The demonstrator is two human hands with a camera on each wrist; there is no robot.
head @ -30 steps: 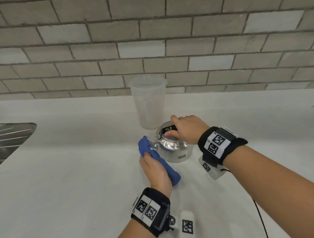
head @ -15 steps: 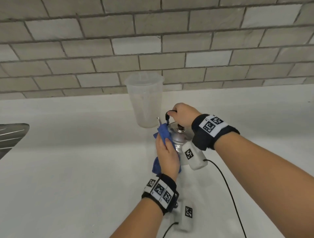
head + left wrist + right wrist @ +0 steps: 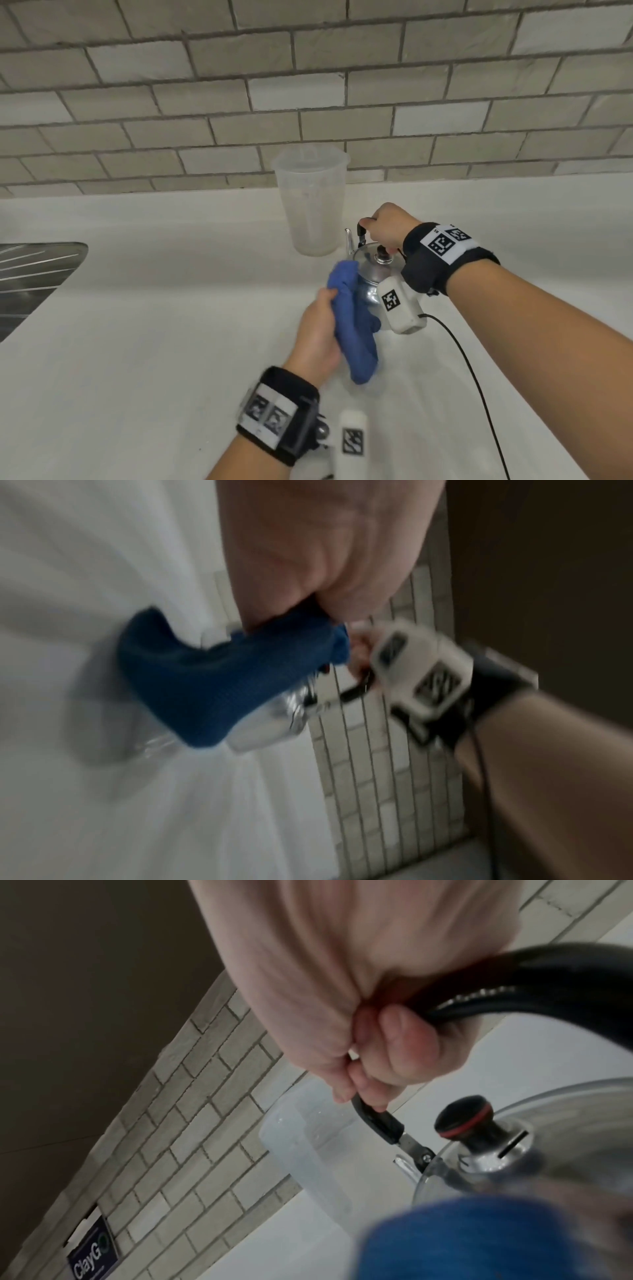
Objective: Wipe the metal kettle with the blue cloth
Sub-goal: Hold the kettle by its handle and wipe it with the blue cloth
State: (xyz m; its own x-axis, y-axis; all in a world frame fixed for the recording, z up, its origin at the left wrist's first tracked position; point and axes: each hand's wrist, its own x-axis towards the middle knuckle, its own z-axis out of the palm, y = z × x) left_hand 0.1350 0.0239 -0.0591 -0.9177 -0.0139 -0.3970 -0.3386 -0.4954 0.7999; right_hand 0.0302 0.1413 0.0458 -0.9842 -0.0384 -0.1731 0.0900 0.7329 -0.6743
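On the white countertop (image 3: 137, 342), before a translucent plastic jug (image 3: 313, 205), stands the shiny metal kettle (image 3: 371, 274). Right hand (image 3: 388, 226) grips its black handle (image 3: 514, 974); hold firm. Left hand (image 3: 318, 335) clutches the rolled blue cloth (image 3: 352, 325) against the kettle's side; stroke with steady pressure.

We see soft, even indoor light across the head view, with the white counter (image 3: 137, 342) bright and nearly shadowless. Wide-angle distortion bows the tiled wall (image 3: 308, 85) courses toward the frame edges. The left hand (image 3: 317, 339) and its wrist marker are smeared by motion blur, while the right hand (image 3: 388, 224) reads sharper. Small specular highlights sit on the metal kettle (image 3: 371, 274). In the left wrist view everything is streaked with blur, the blue cloth (image 3: 219, 680) included. In the right wrist view the lid knob (image 3: 466, 1121) is crisp, whereas the cloth in the foreground is fully out of focus; the upper left falls dim.
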